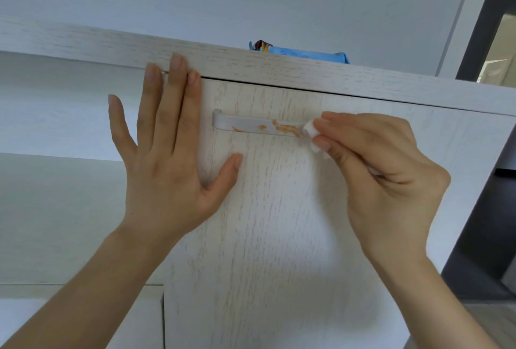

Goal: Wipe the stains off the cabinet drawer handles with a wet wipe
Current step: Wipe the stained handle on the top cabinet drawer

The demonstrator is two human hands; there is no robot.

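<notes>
Step in hand, by my read: wiping the first handle, w/ the stroke only just begun at its right end. The landmark is the pale silver-grey metal bar handle [258, 125], set horizontally near the top of the whitewashed wood-grain drawer front [279, 209].

The right hand [385, 170] is at the handle's right end, fingers curled, thumb and fingertips pinching a small folded white wet wipe [310, 133]. The wipe touches the handle just right of the orange-brown stain [286, 127], which runs over the handle's right half; smaller specks sit toward the middle, approx. Left half looks clean.

The left hand [167, 153] lies flat, fingers straight and spread, holding nothing. It presses the drawer front just left of the handle, fingertips reaching the light wood cabinet top edge [251, 61] above; thumb sits below the handle's left end.

Above the handle, on the cabinet top, lies a blue soft plastic packet [304, 54], prob. the wipes pack; only its upper part shows.

Next move calls for: keep the pinch firm, drag the wipe leftward along the bar over the smear w/ steady pressure, left palm bracing the drawer. Stain looks thick, so prob. more than one pass, and a fresh fold of the wipe.
</notes>
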